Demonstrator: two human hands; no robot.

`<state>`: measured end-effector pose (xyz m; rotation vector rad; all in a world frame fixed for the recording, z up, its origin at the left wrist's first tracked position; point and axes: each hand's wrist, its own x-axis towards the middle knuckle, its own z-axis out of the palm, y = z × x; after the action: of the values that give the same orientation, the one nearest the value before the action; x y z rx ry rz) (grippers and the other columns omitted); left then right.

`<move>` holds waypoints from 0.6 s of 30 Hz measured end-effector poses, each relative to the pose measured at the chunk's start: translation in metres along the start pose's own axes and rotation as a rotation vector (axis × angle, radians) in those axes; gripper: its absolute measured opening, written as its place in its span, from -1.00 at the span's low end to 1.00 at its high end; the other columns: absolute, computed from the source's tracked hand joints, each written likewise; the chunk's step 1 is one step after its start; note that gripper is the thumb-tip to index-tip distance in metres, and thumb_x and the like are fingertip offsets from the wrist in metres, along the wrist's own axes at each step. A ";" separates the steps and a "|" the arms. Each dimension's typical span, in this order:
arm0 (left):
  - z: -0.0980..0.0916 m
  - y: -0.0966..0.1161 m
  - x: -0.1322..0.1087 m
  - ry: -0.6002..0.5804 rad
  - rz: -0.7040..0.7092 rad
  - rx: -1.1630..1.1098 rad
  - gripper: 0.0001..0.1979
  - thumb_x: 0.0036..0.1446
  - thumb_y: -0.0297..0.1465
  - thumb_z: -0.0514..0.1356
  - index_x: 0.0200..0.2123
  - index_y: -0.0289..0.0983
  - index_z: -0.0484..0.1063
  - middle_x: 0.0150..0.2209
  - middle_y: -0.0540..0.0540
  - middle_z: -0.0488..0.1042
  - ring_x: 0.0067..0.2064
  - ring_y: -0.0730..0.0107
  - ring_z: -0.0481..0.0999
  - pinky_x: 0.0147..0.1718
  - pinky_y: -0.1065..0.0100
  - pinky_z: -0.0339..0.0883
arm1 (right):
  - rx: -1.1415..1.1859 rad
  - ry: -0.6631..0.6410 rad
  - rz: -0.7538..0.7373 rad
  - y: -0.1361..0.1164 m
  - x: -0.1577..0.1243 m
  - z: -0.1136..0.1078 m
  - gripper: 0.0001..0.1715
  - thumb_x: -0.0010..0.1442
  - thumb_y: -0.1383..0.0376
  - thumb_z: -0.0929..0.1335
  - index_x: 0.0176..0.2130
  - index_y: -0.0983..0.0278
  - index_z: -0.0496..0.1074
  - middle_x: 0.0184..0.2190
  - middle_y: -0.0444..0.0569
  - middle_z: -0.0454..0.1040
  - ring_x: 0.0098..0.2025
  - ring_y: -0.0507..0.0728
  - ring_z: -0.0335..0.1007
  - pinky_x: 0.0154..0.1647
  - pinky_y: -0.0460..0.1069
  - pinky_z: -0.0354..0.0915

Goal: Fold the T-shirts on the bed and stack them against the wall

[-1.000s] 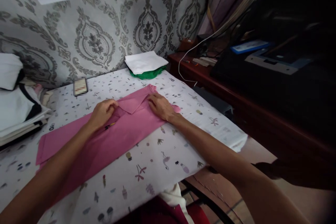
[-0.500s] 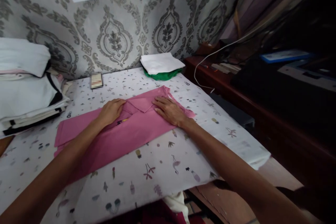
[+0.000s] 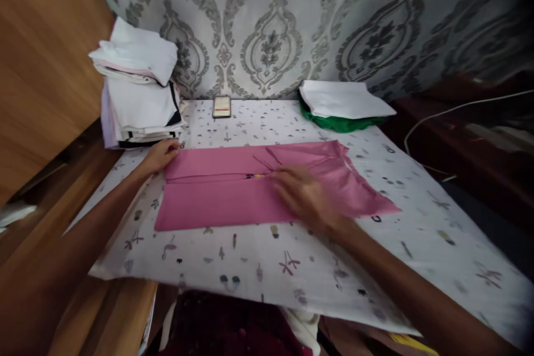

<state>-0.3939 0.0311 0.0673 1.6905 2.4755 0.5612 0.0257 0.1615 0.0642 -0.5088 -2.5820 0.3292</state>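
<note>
A pink collared shirt (image 3: 217, 200) lies folded lengthwise on a table under a white patterned cloth (image 3: 258, 267). My left hand (image 3: 161, 154) is at the shirt's far left end, fingers curled on its top corner. My right hand (image 3: 306, 197) rests flat on the shirt's middle, below the collar, and is blurred by motion with its fingers stretched out.
A stack of folded white clothes (image 3: 139, 92) stands at the table's back left, next to a wooden panel (image 3: 41, 67). A small card-like object (image 3: 221, 106) lies by the wall. A white folded piece on a green one (image 3: 344, 105) sits at the back right. A white cable (image 3: 450, 114) runs over the dark furniture on the right.
The camera has swung left. My left hand has slid from the collar to the shirt's left end. My right hand has moved down from the collar onto the shirt's middle.
</note>
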 end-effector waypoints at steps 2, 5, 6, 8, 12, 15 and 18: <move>-0.002 -0.004 0.002 -0.014 -0.012 -0.010 -0.70 0.05 -0.27 0.11 -0.19 -0.25 0.52 -0.16 -0.15 0.56 -0.11 0.13 0.49 -0.05 0.20 0.36 | 0.076 -0.172 -0.178 -0.060 0.017 0.023 -0.72 0.40 0.29 0.22 -0.12 0.25 0.51 -0.06 0.10 0.52 -0.07 0.19 0.45 -0.04 0.12 0.43; -0.001 -0.005 0.006 -0.022 -0.022 -0.012 -0.76 -0.03 -0.28 0.18 -0.28 -0.24 0.53 -0.30 -0.11 0.52 -0.21 0.17 0.46 -0.14 0.24 0.33 | 0.031 -0.301 -0.428 -0.139 0.040 0.061 -0.81 0.37 0.31 0.29 -0.20 0.31 0.48 -0.16 0.11 0.50 -0.13 0.20 0.39 -0.12 0.10 0.39; -0.001 -0.005 0.007 -0.024 -0.026 -0.016 -0.77 -0.05 -0.29 0.20 -0.31 -0.23 0.52 -0.33 -0.09 0.51 -0.23 0.18 0.45 -0.17 0.26 0.32 | 0.020 -0.316 -0.462 -0.158 0.047 0.071 -0.83 0.36 0.33 0.29 -0.20 0.33 0.47 -0.18 0.13 0.49 -0.14 0.21 0.38 -0.14 0.10 0.39; -0.001 -0.007 0.008 -0.030 -0.039 -0.032 -0.80 -0.07 -0.28 0.21 -0.34 -0.23 0.50 -0.38 -0.06 0.48 -0.28 0.21 0.44 -0.25 0.30 0.28 | 0.011 -0.343 -0.497 -0.184 0.057 0.087 -0.86 0.34 0.36 0.30 -0.15 0.36 0.45 -0.19 0.16 0.49 -0.14 0.24 0.37 -0.18 0.12 0.37; -0.003 -0.010 0.009 -0.066 -0.064 -0.078 -0.84 -0.10 -0.26 0.21 -0.46 -0.22 0.42 -0.50 0.00 0.42 -0.41 0.29 0.39 -0.43 0.34 0.18 | -0.019 -0.348 -0.433 -0.204 0.067 0.097 -0.78 0.29 0.49 0.25 -0.09 0.42 0.41 -0.18 0.21 0.50 -0.15 0.25 0.39 -0.26 0.11 0.37; -0.006 -0.008 0.010 -0.089 -0.076 -0.126 -0.84 -0.15 -0.26 0.22 -0.52 -0.21 0.34 -0.55 0.03 0.36 -0.47 0.32 0.35 -0.48 0.35 0.13 | -0.033 -0.349 -0.398 -0.208 0.069 0.097 -0.73 0.26 0.52 0.24 -0.05 0.43 0.40 -0.17 0.22 0.52 -0.16 0.25 0.42 -0.28 0.09 0.38; -0.011 -0.002 0.008 -0.065 -0.090 -0.183 -0.84 -0.20 -0.29 0.22 -0.53 -0.20 0.30 -0.57 0.06 0.32 -0.48 0.36 0.32 -0.49 0.38 0.13 | 0.012 -0.362 -0.303 -0.208 0.072 0.093 -0.69 0.25 0.52 0.24 -0.03 0.40 0.39 -0.15 0.18 0.54 -0.18 0.24 0.46 -0.32 0.07 0.36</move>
<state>-0.4015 0.0352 0.0775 1.4979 2.3609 0.6880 -0.1401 -0.0090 0.0805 -0.0476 -2.9490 0.3576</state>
